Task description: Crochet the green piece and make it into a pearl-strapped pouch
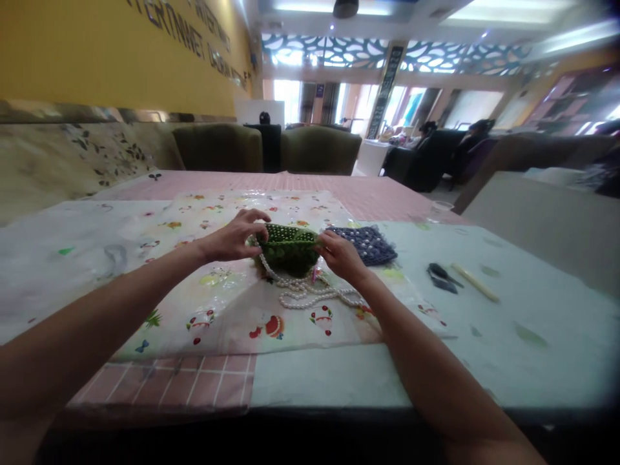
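Observation:
A small green crocheted bag (289, 255) stands in front of me with its mouth facing up. My left hand (238, 236) pinches its left rim between thumb and fingers, at the spot where the pearl strand (303, 301) meets the edge. On the opposite side, my right hand (340, 257) grips the right rim with closed fingers. The white pearl strand hangs from the left rim and lies in loops on the cloth before the bag. Just beyond my right hand rests a blue-grey crocheted piece (367, 245) dotted with pearls.
A printed plastic cover (220, 326) lies over the pink table cloth (358, 194). To the right are a dark tool (443, 278), partly blurred, and a pale yellow stick (475, 283). A clear dish (440, 206) sits near the far right edge. Chairs (320, 150) stand beyond the table.

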Demonstrator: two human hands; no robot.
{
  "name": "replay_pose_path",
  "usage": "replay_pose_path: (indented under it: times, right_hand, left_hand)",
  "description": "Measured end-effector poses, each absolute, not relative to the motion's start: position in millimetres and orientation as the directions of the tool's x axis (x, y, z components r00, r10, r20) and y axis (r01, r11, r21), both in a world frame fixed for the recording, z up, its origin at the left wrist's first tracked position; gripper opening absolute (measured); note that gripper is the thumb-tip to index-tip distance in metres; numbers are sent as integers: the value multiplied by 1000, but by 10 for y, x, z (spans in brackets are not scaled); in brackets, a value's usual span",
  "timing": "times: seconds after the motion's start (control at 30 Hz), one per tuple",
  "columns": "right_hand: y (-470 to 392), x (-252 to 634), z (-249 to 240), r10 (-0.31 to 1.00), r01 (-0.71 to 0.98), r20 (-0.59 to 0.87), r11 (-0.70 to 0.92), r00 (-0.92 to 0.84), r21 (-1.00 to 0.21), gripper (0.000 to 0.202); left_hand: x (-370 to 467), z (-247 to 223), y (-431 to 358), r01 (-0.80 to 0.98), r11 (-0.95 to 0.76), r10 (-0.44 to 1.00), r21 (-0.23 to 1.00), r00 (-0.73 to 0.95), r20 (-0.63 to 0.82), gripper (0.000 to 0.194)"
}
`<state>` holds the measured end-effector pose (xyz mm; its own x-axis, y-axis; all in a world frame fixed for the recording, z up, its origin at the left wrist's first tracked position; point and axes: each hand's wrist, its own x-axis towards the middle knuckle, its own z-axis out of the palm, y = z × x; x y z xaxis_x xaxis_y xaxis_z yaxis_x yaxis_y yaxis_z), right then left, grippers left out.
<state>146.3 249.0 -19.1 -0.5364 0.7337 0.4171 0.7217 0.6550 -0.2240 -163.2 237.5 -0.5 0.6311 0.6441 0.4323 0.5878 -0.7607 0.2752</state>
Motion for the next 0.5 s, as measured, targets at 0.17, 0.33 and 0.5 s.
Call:
replay_pose_path:
  times: [0.17,0.33,0.5]
  right_hand:
    - [2580,1448,-344,720,643,493,679,-489,-353,15]
    - [2584,1421,-388,718,611,543,679,-436,-406,13]
    - [2399,1348,-229,620,607,688,727,-377,-323,40]
  left_hand:
    - [-1691,-250,2400,479,-613,786,628,443,430,61]
    - [-1515,-530,2392,170,-395,889,903,318,329,82]
    - [-1344,-676,2388,81,-381,903,921,248,352,81]
